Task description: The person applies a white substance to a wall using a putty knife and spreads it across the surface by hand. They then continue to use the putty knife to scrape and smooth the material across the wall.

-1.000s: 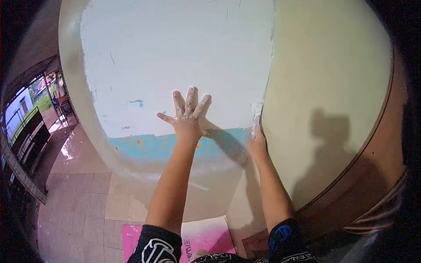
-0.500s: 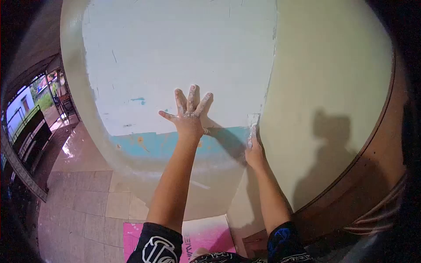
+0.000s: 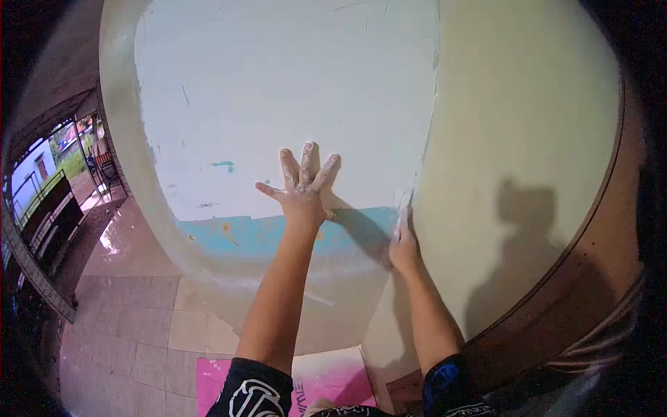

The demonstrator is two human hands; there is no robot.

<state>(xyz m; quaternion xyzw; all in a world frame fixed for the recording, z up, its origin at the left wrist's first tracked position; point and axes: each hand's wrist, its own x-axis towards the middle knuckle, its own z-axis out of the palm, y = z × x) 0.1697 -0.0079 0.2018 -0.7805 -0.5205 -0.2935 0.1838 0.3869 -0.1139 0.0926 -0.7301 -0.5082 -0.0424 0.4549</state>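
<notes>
My left hand (image 3: 302,198) lies with fingers spread against the white-coated part of the wall (image 3: 278,83), and white paste covers its fingers. Below it runs a blue strip (image 3: 264,236) with orange-brown spots. My right hand (image 3: 404,243) is wrapped round a scraper (image 3: 401,201) smeared with white. The scraper's blade is at the lower right edge of the white area, beside the wall corner. Its handle is mostly hidden in my fingers.
A pale yellow-green wall (image 3: 514,104) with a shadow on it is at the right. Below lies a pink and white board (image 3: 333,379) on the tiled floor (image 3: 146,313). At the far left is an opening with a dark railing (image 3: 52,208).
The scraper in my right hand has turned slightly, its blade now more edge-on. The view has shifted a little, and my left hand remains spread on the wall.
</notes>
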